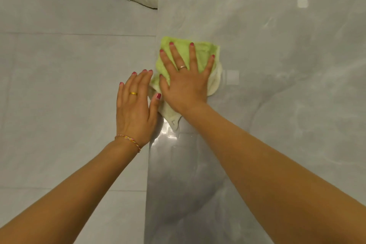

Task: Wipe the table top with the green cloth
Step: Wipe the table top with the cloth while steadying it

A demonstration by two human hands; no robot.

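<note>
Right fingers [191, 53]: spread wide and laid flat on the green cloth, pinning it down rather than gripping it.
Right hand [185, 83]: palm pressed on the cloth's near half.
Left fingers [142, 79]: straight and close together, holding nothing.
Left hand [134, 109]: flat, beside the table's left edge, thumb touching the cloth's pale corner.
Green cloth [202, 55]: folded, lying on the table top at its left edge, one corner hanging slightly over.
Table top [287, 65]: glossy grey marble; faint curved streaks show to the right.
Progress: wiping seems under way at the left edge; I cannot tell which areas are finished.
Floor [59, 85]: pale tiles left of the table.
</note>
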